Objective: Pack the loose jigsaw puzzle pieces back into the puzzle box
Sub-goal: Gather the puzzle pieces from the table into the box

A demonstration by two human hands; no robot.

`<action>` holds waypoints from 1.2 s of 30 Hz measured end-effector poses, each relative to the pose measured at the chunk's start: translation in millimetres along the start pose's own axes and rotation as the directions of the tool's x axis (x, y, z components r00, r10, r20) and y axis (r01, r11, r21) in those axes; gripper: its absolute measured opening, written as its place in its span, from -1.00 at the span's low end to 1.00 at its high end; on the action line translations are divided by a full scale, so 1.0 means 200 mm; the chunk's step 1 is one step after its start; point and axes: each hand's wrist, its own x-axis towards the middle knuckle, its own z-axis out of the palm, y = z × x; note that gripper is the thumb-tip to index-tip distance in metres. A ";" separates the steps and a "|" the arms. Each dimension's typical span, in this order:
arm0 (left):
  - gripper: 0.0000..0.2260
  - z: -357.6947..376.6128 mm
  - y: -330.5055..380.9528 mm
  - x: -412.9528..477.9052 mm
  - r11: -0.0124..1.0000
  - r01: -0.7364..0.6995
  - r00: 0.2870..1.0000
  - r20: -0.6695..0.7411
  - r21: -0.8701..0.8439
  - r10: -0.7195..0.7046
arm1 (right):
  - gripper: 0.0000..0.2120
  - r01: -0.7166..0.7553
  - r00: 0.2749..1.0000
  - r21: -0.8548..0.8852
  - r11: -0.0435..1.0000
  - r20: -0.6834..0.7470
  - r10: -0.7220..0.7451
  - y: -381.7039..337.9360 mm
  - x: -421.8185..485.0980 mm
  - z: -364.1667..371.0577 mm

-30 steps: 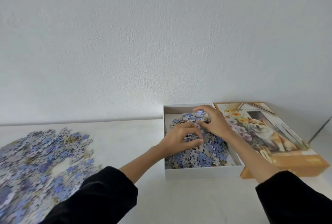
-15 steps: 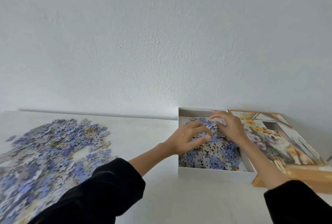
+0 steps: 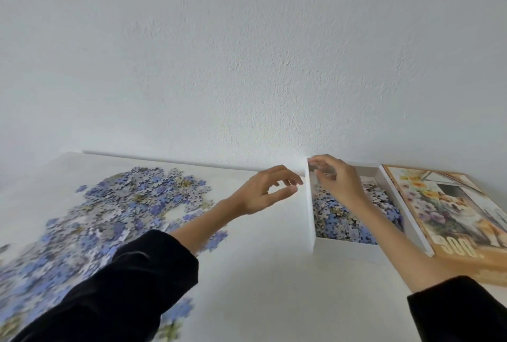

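Most of the loose pieces [image 3: 109, 218] lie in a broad blue-and-white spread on the left of the table [image 3: 260, 273], well apart from the box [image 3: 311, 221]. The box stands open at the table's back and already holds a layer of packed pieces [image 3: 343, 221]. The right hand [image 3: 338, 182] reaches over the box and, it seems, pinches the far-left corner of its rim. The left hand [image 3: 263, 190] hovers just outside the box's left side, fingers loosely curled, holding nothing. The lid [image 3: 452, 204] (dog picture up) lies against the box's right side. The next load is best fetched with both hands cupped — or with the box drawn nearer the spread first — so nothing spills on the way across.
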 end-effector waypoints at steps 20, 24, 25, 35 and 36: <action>-0.42 -0.87 -0.54 -1.27 0.977 0.194 0.981 -0.049 0.085 -0.190 | -0.70 -0.086 0.979 -0.115 0.990 0.174 0.105 -0.77 -0.36 1.08; -0.37 -1.00 -0.65 -1.49 0.946 0.237 0.971 -0.041 0.222 -0.234 | -0.57 -0.154 0.951 -0.202 0.967 0.234 0.200 -0.87 -0.44 1.19; -0.33 -1.03 -0.68 -1.54 0.937 0.256 0.967 -0.056 0.237 -0.250 | -0.54 -0.163 0.943 -0.211 0.964 0.253 0.214 -0.90 -0.46 1.20; -0.03 -1.20 -0.88 -2.01 0.699 0.578 0.807 -0.168 0.421 -0.566 | -0.02 -0.272 0.882 -0.251 0.929 0.321 0.345 -1.01 -0.72 1.09; -0.05 -1.19 -0.87 -2.02 0.716 0.580 0.810 -0.175 0.388 -0.560 | -0.10 -0.272 0.884 -0.223 0.936 0.327 0.334 -1.00 -0.75 1.08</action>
